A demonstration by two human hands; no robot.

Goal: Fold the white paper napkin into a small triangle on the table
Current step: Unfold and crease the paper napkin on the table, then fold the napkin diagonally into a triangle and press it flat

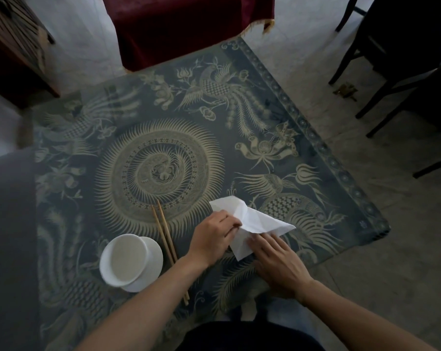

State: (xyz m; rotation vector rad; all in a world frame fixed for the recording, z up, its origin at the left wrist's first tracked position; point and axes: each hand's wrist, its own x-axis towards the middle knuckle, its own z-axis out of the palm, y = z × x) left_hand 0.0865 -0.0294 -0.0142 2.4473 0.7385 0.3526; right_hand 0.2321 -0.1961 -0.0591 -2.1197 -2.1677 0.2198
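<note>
On the near left of the patterned tabletop (163, 138) a white bowl (124, 259) sits on a white saucer (152, 264). Just to its right lies a pair of wooden chopsticks (167, 243), running from the round centre motif back toward the near edge, where the left forearm crosses over them. Further right, the left hand (211, 238) pinches the left side of the white paper napkin (254, 220) between thumb and curled fingers. The napkin lies partly folded and creased near the right near corner of the tabletop, one flap raised off the surface. The right hand (277, 262) lies flat and open, its fingers pressing the napkin's near edge down. Dark chairs (391, 59) stand on the floor at the far right.
</note>
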